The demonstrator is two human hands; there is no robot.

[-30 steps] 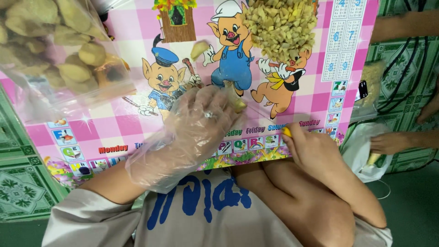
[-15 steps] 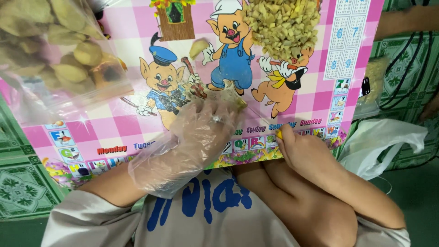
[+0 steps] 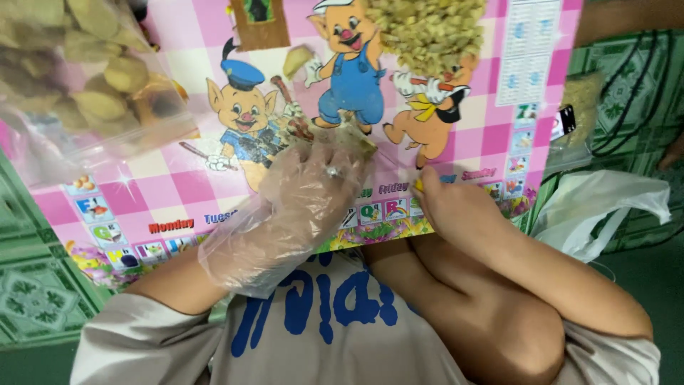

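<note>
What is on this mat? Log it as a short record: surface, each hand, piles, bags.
surface: pink checked cartoon mat laid on a green patterned floor
left hand: in a loose clear plastic glove, fingers closed around a brownish piece over the mat
right hand: bare, resting at the mat's near edge, pinching a small yellow tool
piles: heap of pale chopped bits at the mat's top
bags: clear bag of tan lumps upper left; white plastic bag on the right

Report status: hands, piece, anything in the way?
Left hand gloved, gripping a brownish piece over the pink board. Right hand pinching something small and yellow. Heap of peeled bits beyond; nothing blocking.
</note>
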